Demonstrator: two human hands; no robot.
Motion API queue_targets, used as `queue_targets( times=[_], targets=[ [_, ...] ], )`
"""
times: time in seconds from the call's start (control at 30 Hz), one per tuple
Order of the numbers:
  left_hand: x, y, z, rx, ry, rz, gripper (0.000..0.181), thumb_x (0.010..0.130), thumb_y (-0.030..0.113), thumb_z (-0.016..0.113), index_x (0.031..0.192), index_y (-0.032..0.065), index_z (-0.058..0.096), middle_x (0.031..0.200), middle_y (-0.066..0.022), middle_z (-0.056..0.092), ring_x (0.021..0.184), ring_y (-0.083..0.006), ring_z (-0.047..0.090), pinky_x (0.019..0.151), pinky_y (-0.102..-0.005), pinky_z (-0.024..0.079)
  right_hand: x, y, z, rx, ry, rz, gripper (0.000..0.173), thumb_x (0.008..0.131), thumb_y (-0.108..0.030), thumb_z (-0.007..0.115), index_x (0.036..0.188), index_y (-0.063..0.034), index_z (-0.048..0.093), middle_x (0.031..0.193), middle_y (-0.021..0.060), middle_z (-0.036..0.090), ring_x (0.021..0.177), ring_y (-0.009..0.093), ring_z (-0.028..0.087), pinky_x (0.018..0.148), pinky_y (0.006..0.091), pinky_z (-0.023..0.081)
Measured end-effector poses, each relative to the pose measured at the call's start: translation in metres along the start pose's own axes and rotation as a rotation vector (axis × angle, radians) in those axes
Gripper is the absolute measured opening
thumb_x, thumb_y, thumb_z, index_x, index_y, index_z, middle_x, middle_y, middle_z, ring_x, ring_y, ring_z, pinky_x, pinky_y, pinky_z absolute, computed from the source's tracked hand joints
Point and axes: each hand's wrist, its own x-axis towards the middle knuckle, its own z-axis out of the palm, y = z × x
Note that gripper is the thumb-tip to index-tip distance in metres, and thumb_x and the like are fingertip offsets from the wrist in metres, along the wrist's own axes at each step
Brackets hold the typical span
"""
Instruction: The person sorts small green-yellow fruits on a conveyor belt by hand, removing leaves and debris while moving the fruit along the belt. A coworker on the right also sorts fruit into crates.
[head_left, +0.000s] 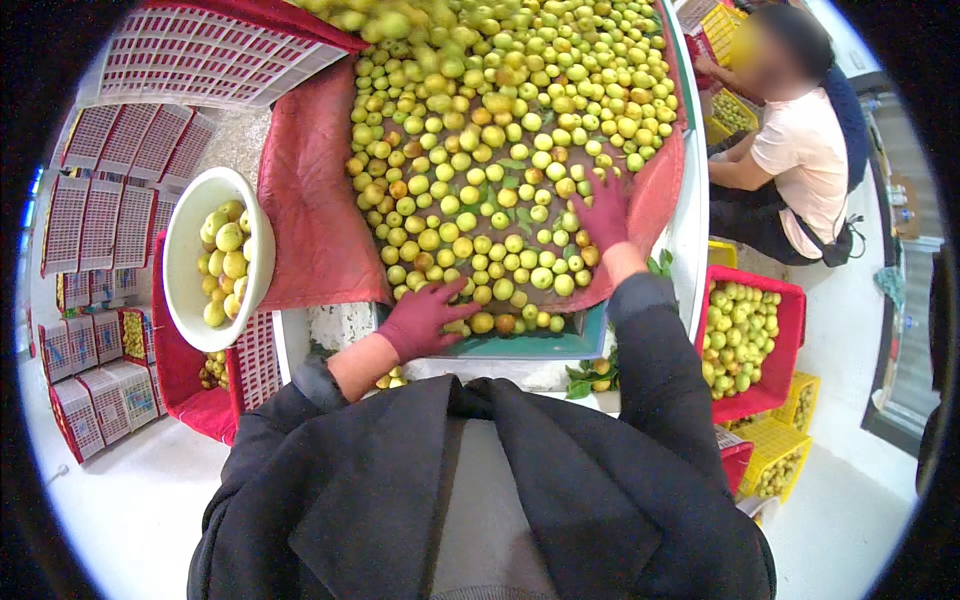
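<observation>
Small round yellow-green fruits (480, 196), some with reddish-brown patches and a few green leaves among them, cover a sorting table lined with red cloth (319, 195). My left hand (426, 319), in a dark red glove, rests with spread fingers on the fruits at the near left edge, above the green frame (536, 346). My right hand (604, 206), gloved alike, lies with fingers apart over the fruits at the right side, near the cloth border. Neither hand shows a fruit in a closed grip. Fruits at the far end look blurred.
A white bowl (262, 259) of larger fruits stands left on a red-lined crate (166, 375). Plastic crates (105, 225) are stacked farther left. At right are a red-lined crate of fruits (791, 337), yellow crates (795, 442) and a seated person (806, 165).
</observation>
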Motion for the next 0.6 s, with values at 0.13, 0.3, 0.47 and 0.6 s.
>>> queue_targets(
  times=[0.13,0.3,0.47,0.6],
  targets=[
    [0.036,-0.057,-0.03,0.045,0.361,0.017,0.054,0.077,0.022,0.074,0.129,0.017,0.059,0.143,-0.0153,0.047,0.122,-0.0375,0.05,0.097,-0.0482,0.047,0.012,0.021,0.022,0.096,-0.009,0.094,0.064,0.078,-0.043,0.073,0.131,-0.0118,0.057,0.147,0.0266,0.032,0.13,0.044,0.041,0.108,0.0505,0.037],
    [0.086,-0.163,-0.046,0.223,0.602,-0.477,0.072,0.079,0.039,0.071,0.144,0.0201,0.045,0.148,-0.0255,0.036,0.137,-0.0501,0.029,0.116,-0.0527,0.026,-0.029,-0.011,0.027,0.175,-0.059,0.065,0.06,0.079,-0.04,0.074,0.131,-0.0177,0.058,0.134,0.0245,0.047,0.122,0.042,0.047,0.104,0.0528,0.038],
    [0.119,-0.151,-0.051,0.153,0.4,-0.647,0.084,0.075,0.059,0.069,0.148,0.0361,0.035,0.153,-0.0201,0.029,0.141,-0.054,0.015,0.109,-0.0705,0.022,-0.093,-0.047,0.011,0.196,-0.087,0.01,0.058,0.08,-0.036,0.072,0.133,-0.02,0.056,0.127,0.0184,0.053,0.118,0.038,0.05,0.097,0.0507,0.041],
    [0.109,-0.134,-0.05,0.135,0.266,-0.625,0.077,0.074,0.058,0.069,0.144,0.0389,0.042,0.153,-0.016,0.03,0.136,-0.0533,0.024,0.101,-0.072,0.032,-0.139,-0.088,-0.001,0.137,-0.136,-0.103,0.048,0.084,-0.037,0.067,0.128,-0.0209,0.058,0.125,0.0125,0.056,0.124,0.033,0.048,0.104,0.0621,0.027]
  ],
)
